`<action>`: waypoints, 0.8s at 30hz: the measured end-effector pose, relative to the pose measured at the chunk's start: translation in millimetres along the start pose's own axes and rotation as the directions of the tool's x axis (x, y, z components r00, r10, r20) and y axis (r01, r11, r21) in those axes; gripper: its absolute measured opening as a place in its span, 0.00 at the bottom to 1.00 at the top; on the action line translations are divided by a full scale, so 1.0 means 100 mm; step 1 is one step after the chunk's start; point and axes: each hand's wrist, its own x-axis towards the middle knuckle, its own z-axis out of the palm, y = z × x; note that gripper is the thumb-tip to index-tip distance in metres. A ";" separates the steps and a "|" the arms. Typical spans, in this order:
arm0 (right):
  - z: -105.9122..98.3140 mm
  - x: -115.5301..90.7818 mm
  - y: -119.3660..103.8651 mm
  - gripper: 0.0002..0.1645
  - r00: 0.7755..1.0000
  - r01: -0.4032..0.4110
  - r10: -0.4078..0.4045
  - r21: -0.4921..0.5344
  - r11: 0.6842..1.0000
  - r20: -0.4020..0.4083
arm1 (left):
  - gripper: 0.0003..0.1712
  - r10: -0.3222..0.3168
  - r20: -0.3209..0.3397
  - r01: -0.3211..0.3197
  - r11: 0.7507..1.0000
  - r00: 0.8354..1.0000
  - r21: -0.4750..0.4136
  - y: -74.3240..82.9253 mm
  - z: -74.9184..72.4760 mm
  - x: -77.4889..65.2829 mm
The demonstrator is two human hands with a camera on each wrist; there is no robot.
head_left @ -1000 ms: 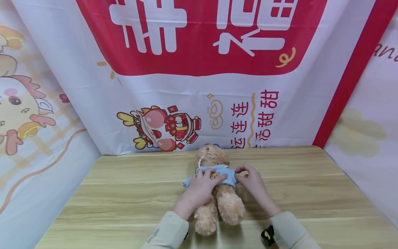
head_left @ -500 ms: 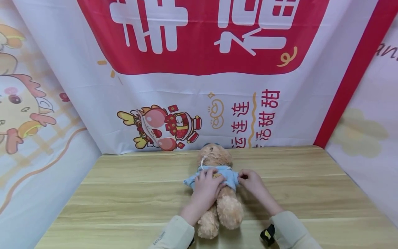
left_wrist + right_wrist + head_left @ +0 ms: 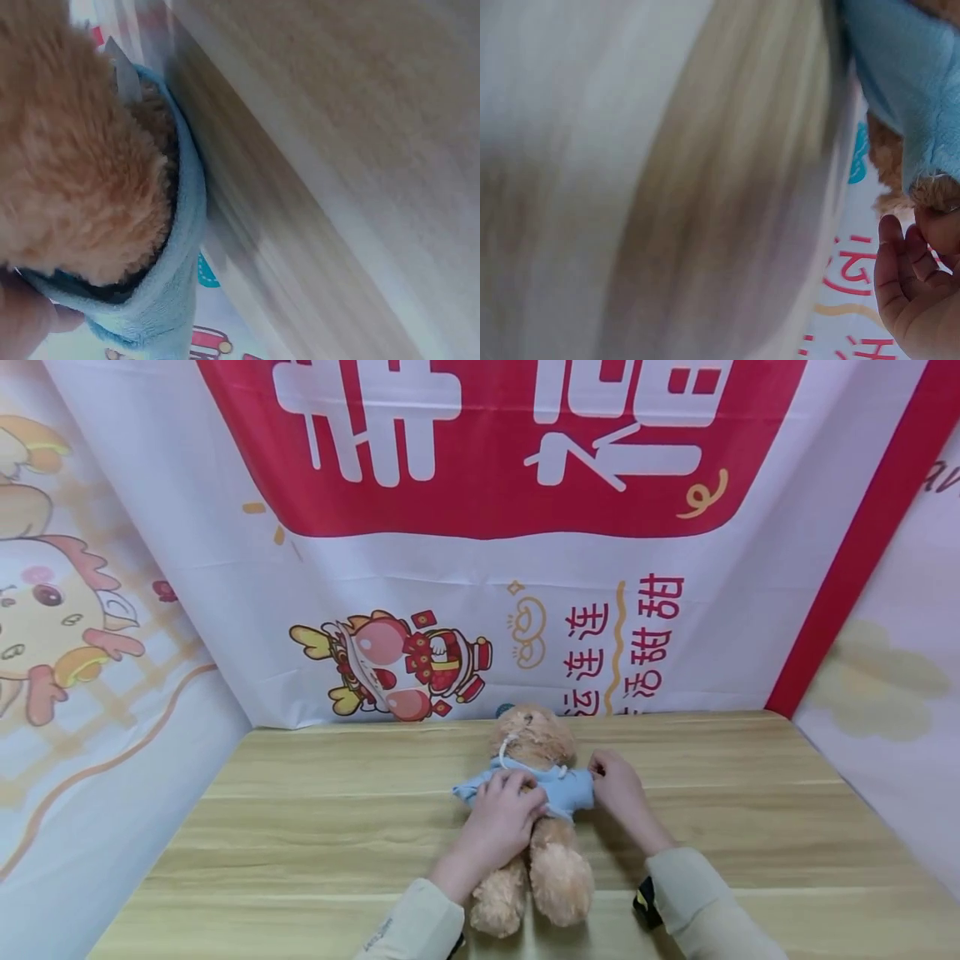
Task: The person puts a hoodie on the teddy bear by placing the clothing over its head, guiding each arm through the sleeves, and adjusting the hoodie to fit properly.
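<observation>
A light brown teddy bear [image 3: 534, 739] lies on its back, head toward the far edge, legs toward the person. It wears a light blue hooded shirt [image 3: 566, 792] with a white drawstring. Across the shirt's front, my left hand [image 3: 504, 818] grips the bear with curled fingers. In the left wrist view the shirt's hem [image 3: 193, 202] stands loose around the fur, the hand's edge beside it. At the sleeve on the right, my right hand [image 3: 619, 787] pinches the bear's paw. The right wrist view shows this paw fur [image 3: 936, 192] poking from the sleeve, between thumb and fingers.
The wood-grain table [image 3: 322, 852] carries the bear near its far edge. Behind it hangs a white and red printed cloth [image 3: 420, 560]. Printed panels stand at both sides. A black strap [image 3: 647, 903] shows at the right sleeve cuff.
The bear and both hands sit slightly further right in the head view. The right hand has drawn the sleeve and paw outward and a little up. The left hand's fingers look more curled.
</observation>
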 end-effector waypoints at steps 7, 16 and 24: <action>-0.01 0.01 0.05 0.06 0.998 -0.051 0.049 0.074 0.996 0.024 | 0.13 -0.025 0.014 0.025 0.999 1.000 -0.027 0.02 -0.02 -0.02; -0.13 -0.10 -0.01 0.14 0.990 -0.107 0.089 0.165 0.981 0.108 | 0.16 -0.101 0.043 0.103 0.994 0.994 -0.046 0.03 -0.02 0.08; -0.16 -0.18 -0.04 0.16 0.985 -0.140 0.103 0.287 0.948 0.140 | 0.23 -0.120 0.079 0.117 0.992 0.990 0.035 0.07 0.04 0.19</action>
